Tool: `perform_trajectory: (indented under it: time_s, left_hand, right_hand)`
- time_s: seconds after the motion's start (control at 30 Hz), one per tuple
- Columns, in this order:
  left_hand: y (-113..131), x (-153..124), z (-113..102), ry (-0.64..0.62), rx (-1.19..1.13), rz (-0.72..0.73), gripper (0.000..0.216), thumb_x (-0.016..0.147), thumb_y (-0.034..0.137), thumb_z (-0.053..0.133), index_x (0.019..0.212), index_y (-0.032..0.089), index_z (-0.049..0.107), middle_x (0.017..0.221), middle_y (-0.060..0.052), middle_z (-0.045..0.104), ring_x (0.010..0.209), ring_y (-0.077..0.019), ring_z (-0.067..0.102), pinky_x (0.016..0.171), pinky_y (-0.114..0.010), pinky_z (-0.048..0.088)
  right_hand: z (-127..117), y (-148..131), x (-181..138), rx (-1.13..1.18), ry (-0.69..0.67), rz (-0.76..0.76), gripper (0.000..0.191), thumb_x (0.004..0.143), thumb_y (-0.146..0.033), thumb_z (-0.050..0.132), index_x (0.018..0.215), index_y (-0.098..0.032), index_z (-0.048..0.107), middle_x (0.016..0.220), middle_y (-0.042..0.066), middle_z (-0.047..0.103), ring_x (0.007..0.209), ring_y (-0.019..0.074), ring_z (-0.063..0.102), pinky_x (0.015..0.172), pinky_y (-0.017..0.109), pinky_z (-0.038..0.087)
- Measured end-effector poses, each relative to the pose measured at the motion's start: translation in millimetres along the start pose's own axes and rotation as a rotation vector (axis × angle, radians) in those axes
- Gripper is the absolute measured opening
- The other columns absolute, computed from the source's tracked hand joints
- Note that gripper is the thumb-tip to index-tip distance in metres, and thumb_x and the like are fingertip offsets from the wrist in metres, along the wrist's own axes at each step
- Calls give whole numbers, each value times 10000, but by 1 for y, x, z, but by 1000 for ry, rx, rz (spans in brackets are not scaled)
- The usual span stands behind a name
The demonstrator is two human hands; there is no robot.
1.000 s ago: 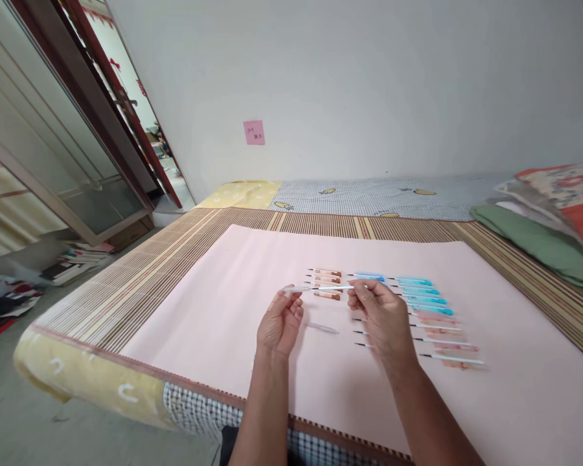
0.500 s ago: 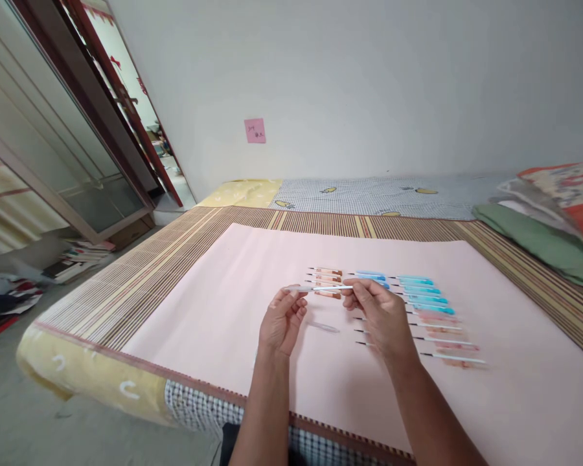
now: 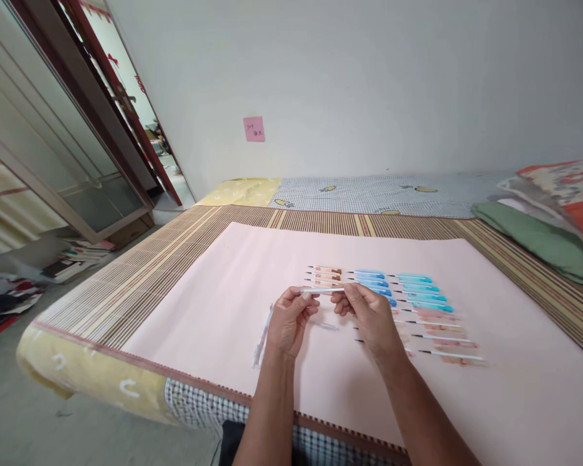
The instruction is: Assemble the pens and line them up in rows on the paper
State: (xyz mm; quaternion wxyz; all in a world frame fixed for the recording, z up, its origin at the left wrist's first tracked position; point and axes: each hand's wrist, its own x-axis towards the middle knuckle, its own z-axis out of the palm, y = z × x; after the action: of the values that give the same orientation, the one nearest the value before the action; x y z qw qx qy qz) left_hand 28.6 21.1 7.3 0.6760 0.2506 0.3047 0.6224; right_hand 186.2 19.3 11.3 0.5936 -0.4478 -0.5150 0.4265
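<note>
My left hand (image 3: 289,317) pinches a clear pen barrel (image 3: 307,290) between thumb and fingers. Opposite it, my right hand (image 3: 372,317) grips the end of a slim white pen refill (image 3: 334,290), which lines up with the barrel and seems partly inside it; the exact overlap is too small to tell. Both are held level above a pale pink sheet (image 3: 214,304). Below the hands lies a clear pen part (image 3: 326,326). More clear pen parts (image 3: 262,340) lie beside my left wrist, partly hidden by it.
Rows of brown pen parts (image 3: 326,276), blue ones (image 3: 369,274), teal ones (image 3: 420,289) and pink ones (image 3: 449,340) lie on the sheet, several with dark-tipped refills beside them. A striped mat (image 3: 175,259) lies under it. Folded green cloth (image 3: 529,239) is at the right.
My hands have come closer together, and less of the refill shows between them. My left hand has shifted right, uncovering clear pen parts beside its wrist.
</note>
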Motion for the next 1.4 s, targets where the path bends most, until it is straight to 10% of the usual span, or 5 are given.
perform_trajectory:
  time_s: [0.5,0.9,1.4]
  left_hand:
    - [-6,6,1,118,-333,-190,71,819,107,742,801,122,675,767,-55,707,631,-91,645,597,-175,547]
    - [15,9,-12,192,-536,-119,174,963,116,541,841,119,665,810,-59,653,663,-83,614,582,-162,526]
    - [8,10,-10,261,-368,-101,132,903,103,627,789,105,693,750,-76,698,620,-95,631,576,-166,527]
  right_hand:
    - [-3,-6,-1,19,2,-65,469,978,-557,506,1195,-192,706,920,80,730,729,180,653,692,330,533]
    - [3,28,-8,-1090,-427,-13,100,772,-101,662,723,-188,647,864,56,654,838,204,594,740,306,386]
    - [-21,6,10,112,127,31,302,807,-459,724,949,-192,704,645,-18,579,629,140,528,578,260,441]
